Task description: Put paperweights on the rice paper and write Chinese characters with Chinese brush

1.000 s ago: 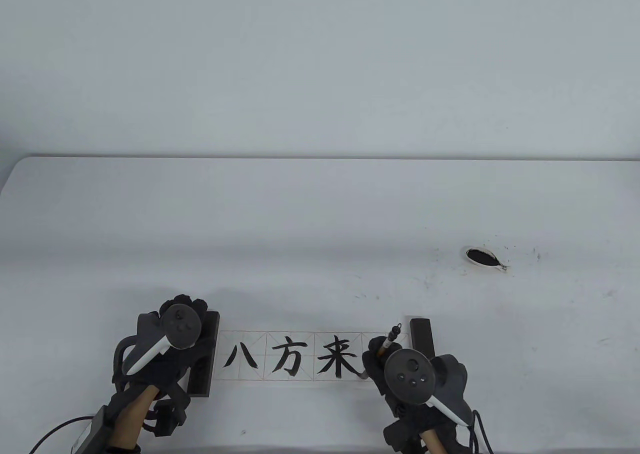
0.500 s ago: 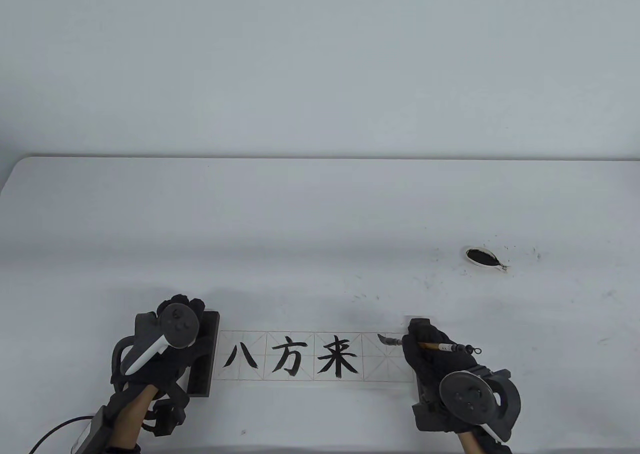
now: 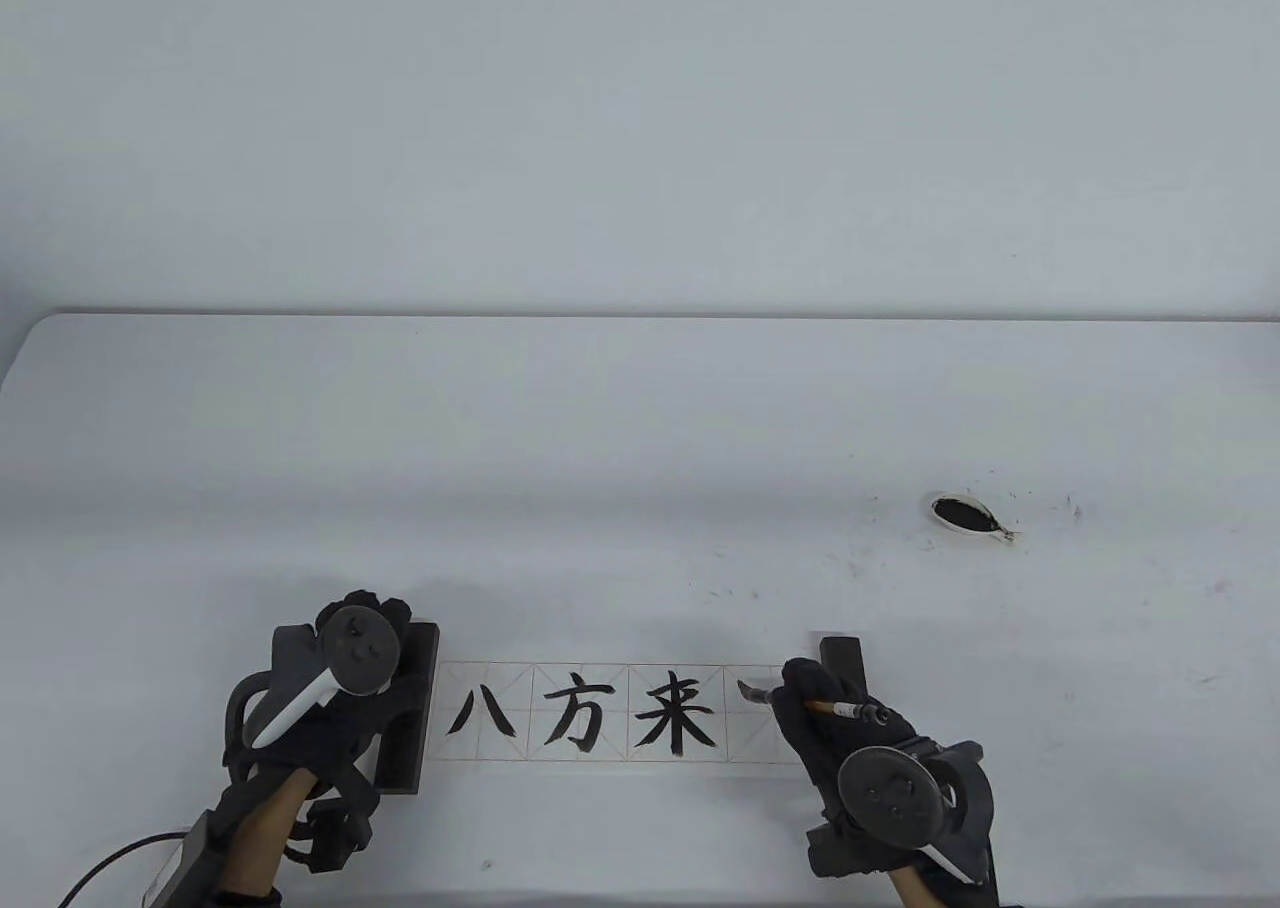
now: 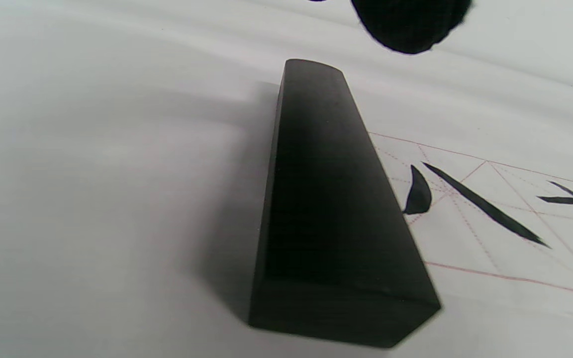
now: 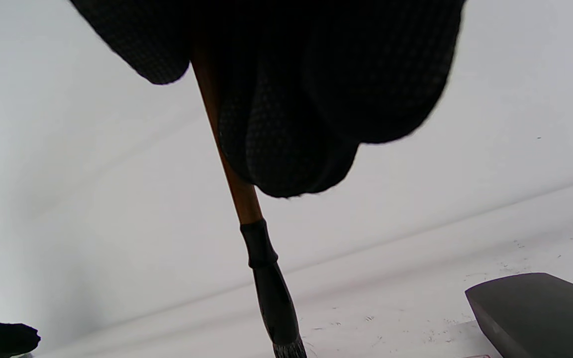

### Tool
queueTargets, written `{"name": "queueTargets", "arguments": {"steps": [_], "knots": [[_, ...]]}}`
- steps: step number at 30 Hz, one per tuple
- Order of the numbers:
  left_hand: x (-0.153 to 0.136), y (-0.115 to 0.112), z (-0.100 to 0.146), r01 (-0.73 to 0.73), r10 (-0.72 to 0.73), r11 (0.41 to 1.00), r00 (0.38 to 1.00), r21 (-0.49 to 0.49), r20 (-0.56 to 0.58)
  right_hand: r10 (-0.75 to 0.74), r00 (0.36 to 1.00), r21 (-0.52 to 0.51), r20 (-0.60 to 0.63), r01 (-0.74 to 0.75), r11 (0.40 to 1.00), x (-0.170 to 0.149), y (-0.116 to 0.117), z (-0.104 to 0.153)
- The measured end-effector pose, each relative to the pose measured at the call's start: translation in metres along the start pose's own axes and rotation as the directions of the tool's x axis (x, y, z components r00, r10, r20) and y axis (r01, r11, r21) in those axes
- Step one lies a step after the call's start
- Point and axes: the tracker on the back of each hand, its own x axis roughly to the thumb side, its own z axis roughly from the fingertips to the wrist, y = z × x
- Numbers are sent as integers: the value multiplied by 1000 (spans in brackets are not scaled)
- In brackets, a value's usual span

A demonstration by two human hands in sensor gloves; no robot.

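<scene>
Since half a second before, the right hand (image 3: pixel 850 738) had drawn the brush (image 3: pixel 790 700) leftward, its tip over the fourth, blank square of the rice paper (image 3: pixel 600 713); fingers pinched the shaft. Left hand (image 3: pixel 340 688) rested on the left paperweight (image 3: pixel 415 708), its finger curl hidden.

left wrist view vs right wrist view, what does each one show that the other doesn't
Only the left wrist view shows the left paperweight lying on the end of the gridded rice paper, with written strokes beside it. Only the right wrist view shows the right hand gripping the brush, bristles down, and the right paperweight. Both show the white table and gloved fingertips at the top edge.
</scene>
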Motion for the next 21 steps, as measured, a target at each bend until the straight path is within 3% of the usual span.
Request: {"name": "queueTargets", "arguments": {"steps": [9,21], "knots": [[1,-1,0,3,-3,1000,1000,-5,2,13,1000,53,1,-13,999,1,5,-1],[1,-2,0,4,-4,1000,1000,-10,0,-16,1000,40,-11,16,999,0,-1,-1]]}}
